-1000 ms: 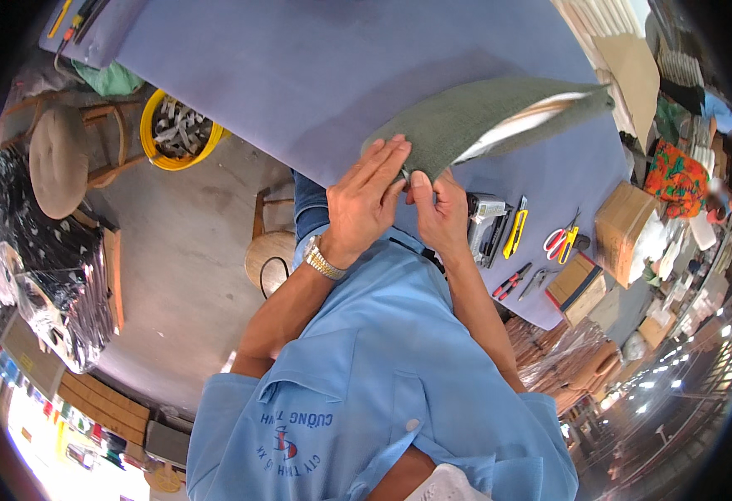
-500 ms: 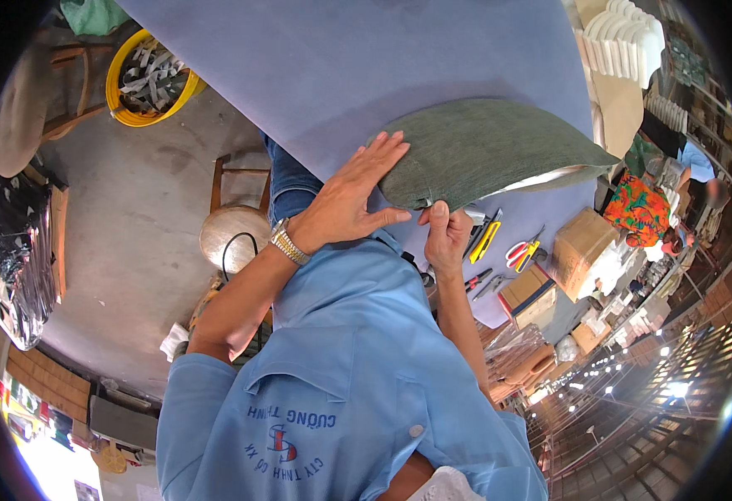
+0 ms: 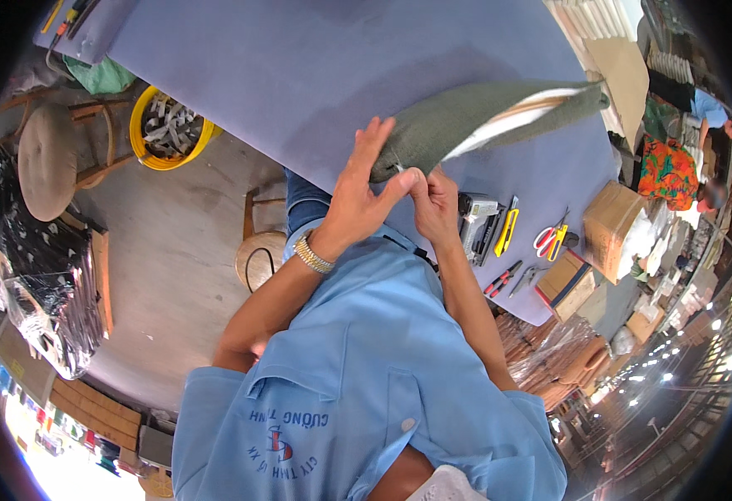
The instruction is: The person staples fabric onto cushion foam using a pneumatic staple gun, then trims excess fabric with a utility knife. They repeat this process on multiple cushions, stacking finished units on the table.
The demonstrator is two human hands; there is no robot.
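Observation:
A green fabric-covered seat pad [image 3: 437,121] is tilted up over the table, its underside edge showing a white layer and a strip that looks like wood. My left hand [image 3: 364,190] holds its left end, fingers along the outside and thumb at the near corner. Close beside that thumb, my right hand [image 3: 437,204] pinches the fabric at the same corner; its fingertips are partly hidden. To the right of my right hand lie a staple gun [image 3: 476,219], a yellow utility knife [image 3: 508,230] and scissors [image 3: 552,240].
The table [image 3: 316,67] has a blue-grey covering. Red-handled pliers [image 3: 503,279] and an open small box [image 3: 566,285] are near its right corner, by a cardboard box [image 3: 612,225]. Left of the table stand a yellow bucket of scraps [image 3: 140,138] and a stool [image 3: 257,259]. Another person [image 3: 671,171] is at far right.
The seat pad has tipped up, so more of its white underside edge shows. My left thumb has come in beside my right hand at the corner. The whole view has shifted.

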